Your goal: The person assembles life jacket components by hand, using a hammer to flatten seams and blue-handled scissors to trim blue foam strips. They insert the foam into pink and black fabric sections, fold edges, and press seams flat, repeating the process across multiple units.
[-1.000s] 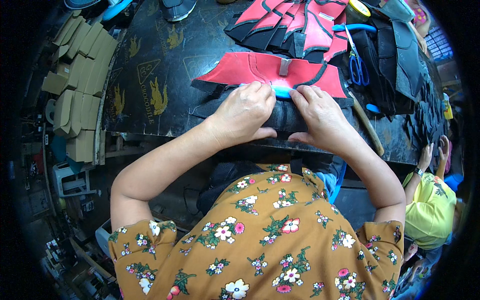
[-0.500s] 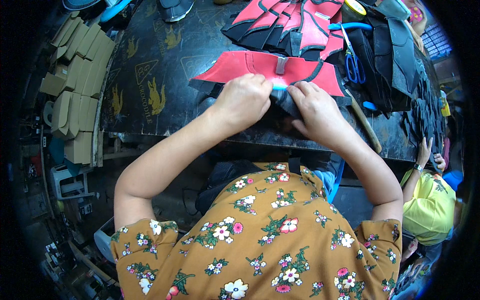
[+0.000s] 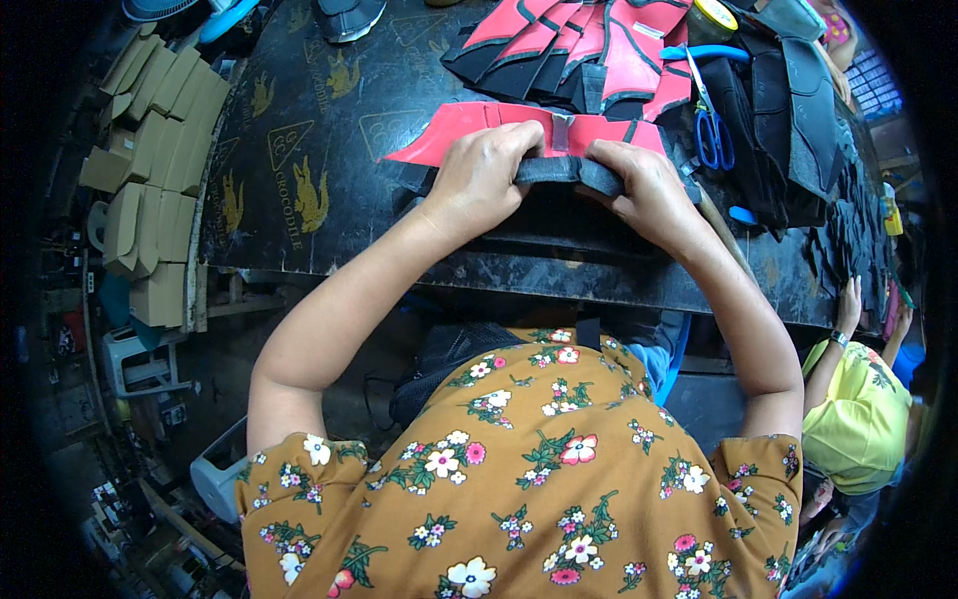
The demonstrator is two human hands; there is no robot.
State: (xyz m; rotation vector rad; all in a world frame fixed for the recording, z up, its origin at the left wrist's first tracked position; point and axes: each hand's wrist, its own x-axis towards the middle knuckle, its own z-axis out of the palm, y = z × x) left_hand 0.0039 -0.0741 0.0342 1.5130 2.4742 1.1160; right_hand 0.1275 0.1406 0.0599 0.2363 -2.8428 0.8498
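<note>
A red-and-black fabric piece (image 3: 591, 128) lies near the front of the tabletop (image 3: 384, 75), its dark edge (image 3: 564, 170) gripped by the left hand (image 3: 484, 172) and right hand (image 3: 647, 185), set apart. Uneven pulling might crease or skew that edge. Beyond lies a stack of red pieces (image 3: 631, 55); rightward, blue-handled scissors (image 3: 713, 138).

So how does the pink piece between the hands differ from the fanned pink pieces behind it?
The pink piece is gripped by the left hand and right hand; the fanned pink pieces lie untouched farther across the table. The pink piece is single, with a dark band raised between the hands, while the fanned pink pieces overlap one another. Both combine pink with dark material.
</note>
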